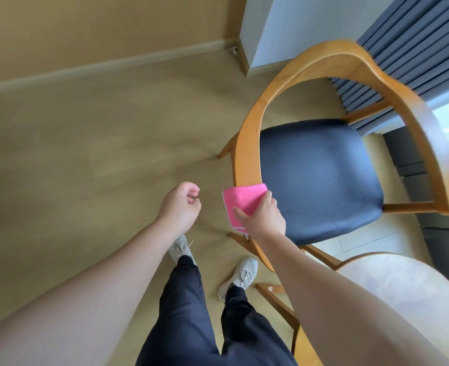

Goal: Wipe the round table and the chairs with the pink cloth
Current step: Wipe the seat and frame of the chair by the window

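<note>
A wooden chair (350, 64) with a curved armrest rail and a dark blue seat (321, 178) stands at the right. The pink cloth (240, 200) is wrapped over the near end of the chair's left armrest. My right hand (263, 216) grips the cloth there, thumb on the outer side and fingers on the seat side. My left hand (181, 207) hangs free above the floor to the left of the chair, fingers loosely curled, holding nothing. The pale round table (408, 281) shows at the lower right, partly hidden by my right forearm.
Light wood floor (86, 154) spreads to the left and ahead. A wall with a skirting board (112, 64) runs along the back. Grey curtains (416, 48) and a window lie behind the chair. My legs and grey shoes (240, 276) stand beside the chair's near legs.
</note>
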A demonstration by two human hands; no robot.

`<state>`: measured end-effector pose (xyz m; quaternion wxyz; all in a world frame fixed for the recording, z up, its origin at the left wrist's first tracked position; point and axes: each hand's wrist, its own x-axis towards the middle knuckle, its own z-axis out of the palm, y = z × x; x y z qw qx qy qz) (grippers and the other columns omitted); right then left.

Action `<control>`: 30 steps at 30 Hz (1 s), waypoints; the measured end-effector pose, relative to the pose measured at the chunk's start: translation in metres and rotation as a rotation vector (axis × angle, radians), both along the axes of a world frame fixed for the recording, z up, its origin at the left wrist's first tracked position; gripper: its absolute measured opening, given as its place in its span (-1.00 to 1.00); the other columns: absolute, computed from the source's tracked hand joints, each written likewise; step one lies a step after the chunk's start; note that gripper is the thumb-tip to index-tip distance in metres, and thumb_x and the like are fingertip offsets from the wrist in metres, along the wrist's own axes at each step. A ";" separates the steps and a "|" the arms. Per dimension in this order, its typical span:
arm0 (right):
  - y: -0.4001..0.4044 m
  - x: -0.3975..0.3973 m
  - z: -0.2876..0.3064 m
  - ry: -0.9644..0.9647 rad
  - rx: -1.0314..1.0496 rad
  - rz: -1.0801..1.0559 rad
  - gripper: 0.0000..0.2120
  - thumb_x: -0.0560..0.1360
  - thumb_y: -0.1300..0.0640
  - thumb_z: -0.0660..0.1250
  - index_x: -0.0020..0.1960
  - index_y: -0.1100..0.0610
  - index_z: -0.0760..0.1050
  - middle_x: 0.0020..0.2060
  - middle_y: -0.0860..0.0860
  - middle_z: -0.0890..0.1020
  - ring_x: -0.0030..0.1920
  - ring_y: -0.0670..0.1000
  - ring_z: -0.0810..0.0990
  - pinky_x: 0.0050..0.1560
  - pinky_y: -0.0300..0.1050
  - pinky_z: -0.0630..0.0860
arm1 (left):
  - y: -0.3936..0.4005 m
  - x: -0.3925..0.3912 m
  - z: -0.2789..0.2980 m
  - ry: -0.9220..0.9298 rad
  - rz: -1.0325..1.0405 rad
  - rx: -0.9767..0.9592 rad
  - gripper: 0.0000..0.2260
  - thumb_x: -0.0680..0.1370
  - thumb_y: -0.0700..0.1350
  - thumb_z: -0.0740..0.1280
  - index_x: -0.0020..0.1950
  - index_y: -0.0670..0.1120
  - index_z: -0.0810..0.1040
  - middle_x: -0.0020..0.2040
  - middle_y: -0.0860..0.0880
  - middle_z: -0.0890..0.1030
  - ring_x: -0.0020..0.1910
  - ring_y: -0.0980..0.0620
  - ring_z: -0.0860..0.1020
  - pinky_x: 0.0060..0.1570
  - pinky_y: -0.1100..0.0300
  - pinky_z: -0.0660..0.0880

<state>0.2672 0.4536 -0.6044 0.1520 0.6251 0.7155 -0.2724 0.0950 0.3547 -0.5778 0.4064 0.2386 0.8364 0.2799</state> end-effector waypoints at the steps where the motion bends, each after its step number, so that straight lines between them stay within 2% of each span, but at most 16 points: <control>1: 0.004 -0.004 -0.001 -0.008 -0.013 -0.016 -0.14 0.33 -0.37 0.35 0.39 0.13 0.15 0.22 0.06 0.45 0.17 0.11 0.52 0.06 0.06 0.50 | 0.006 -0.005 -0.002 -0.008 -0.009 0.008 -0.81 0.52 -0.22 0.26 0.07 0.03 0.48 0.03 0.11 0.54 -0.09 0.10 0.53 -0.18 0.25 0.42; 7: 0.007 -0.016 -0.006 -0.079 -0.009 -0.134 -0.26 0.28 -0.36 0.31 0.24 0.12 0.25 0.14 0.04 0.47 0.11 0.11 0.54 0.05 0.03 0.49 | 0.028 -0.036 -0.006 -0.035 -0.152 -0.004 -0.80 0.52 -0.21 0.25 0.02 0.09 0.44 -0.02 0.16 0.52 -0.13 0.14 0.52 -0.28 0.36 0.36; 13: 0.010 -0.027 -0.005 -0.089 0.024 -0.158 -0.26 0.27 -0.39 0.30 0.23 0.08 0.26 0.09 0.00 0.49 0.05 0.07 0.56 -0.01 -0.01 0.55 | 0.049 -0.071 0.000 -0.020 -0.251 0.033 -0.79 0.51 -0.21 0.25 0.01 0.10 0.44 -0.08 0.20 0.51 -0.17 0.24 0.50 -0.31 0.42 0.32; 18: 0.015 -0.036 -0.004 -0.090 -0.035 -0.170 -0.22 0.23 -0.44 0.31 0.21 0.07 0.26 0.03 -0.03 0.48 0.00 0.05 0.57 -0.05 -0.02 0.57 | 0.063 -0.085 0.001 -0.007 -0.245 0.017 -0.80 0.51 -0.22 0.24 0.02 0.08 0.45 -0.07 0.20 0.50 -0.18 0.20 0.50 -0.32 0.39 0.35; 22: 0.033 -0.051 -0.006 -0.068 -0.067 -0.220 -0.28 0.26 -0.37 0.33 0.19 0.08 0.25 0.03 -0.02 0.49 -0.02 0.05 0.57 -0.03 0.03 0.60 | 0.078 -0.083 0.001 -0.003 -0.192 0.025 -0.79 0.51 -0.21 0.24 0.02 0.10 0.45 -0.08 0.21 0.50 -0.19 0.23 0.50 -0.33 0.36 0.36; 26: 0.074 -0.080 -0.007 -0.032 -0.115 -0.274 -0.25 0.29 -0.32 0.38 0.26 0.12 0.26 0.04 0.00 0.49 -0.01 0.08 0.58 -0.09 -0.02 0.57 | 0.084 -0.075 0.001 0.019 -0.117 0.026 -0.81 0.53 -0.20 0.25 0.04 0.09 0.45 -0.06 0.21 0.50 -0.18 0.23 0.50 -0.33 0.35 0.37; 28: 0.094 -0.096 -0.005 -0.007 -0.132 -0.304 -0.27 0.31 -0.30 0.39 0.26 0.14 0.27 0.01 0.00 0.50 -0.01 0.10 0.59 -0.15 -0.06 0.53 | 0.082 -0.070 -0.001 0.012 -0.110 0.007 -0.80 0.54 -0.20 0.24 0.05 0.10 0.45 -0.04 0.20 0.50 -0.16 0.22 0.50 -0.34 0.33 0.37; 30: 0.118 -0.113 -0.006 0.048 -0.126 -0.341 -0.34 0.34 -0.26 0.38 0.22 0.14 0.30 -0.08 -0.01 0.51 -0.13 0.08 0.58 -0.28 -0.15 0.46 | 0.083 -0.071 -0.002 0.023 -0.092 0.011 -0.80 0.54 -0.21 0.24 0.05 0.09 0.44 -0.02 0.19 0.51 -0.17 0.23 0.50 -0.33 0.36 0.36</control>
